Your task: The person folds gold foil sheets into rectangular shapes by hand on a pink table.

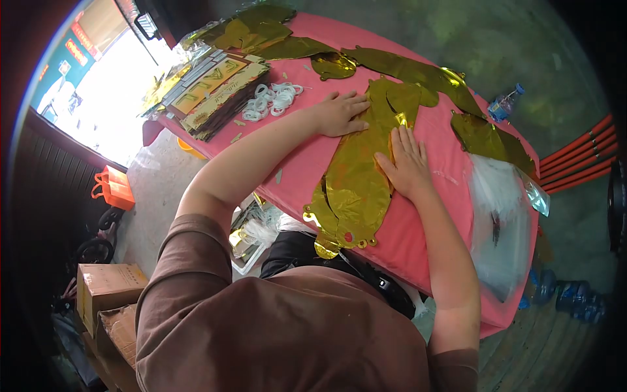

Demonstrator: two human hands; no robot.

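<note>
A flat, shiny gold foil balloon (356, 179), uninflated, lies lengthwise in front of me on the pink-covered table (307, 160). My left hand (342, 114) rests palm down at its upper left edge, fingers spread over the foil. On its right side, my right hand (409, 163) lies flat with the fingers stretched out and the thumb apart. More flat gold foil balloons (418, 68) stretch along the table's far edge. Coils of white string (277, 99) sit left of my left hand, beside a stack of printed cards (212, 91).
Clear plastic bags (499, 222) lie at the table's right end. A plastic bottle (506, 103) is by the far right edge. Cardboard boxes (110, 282) and an orange bag (116, 189) stand at left. Red poles (578, 153) and large blue bottles (581, 302) are at right.
</note>
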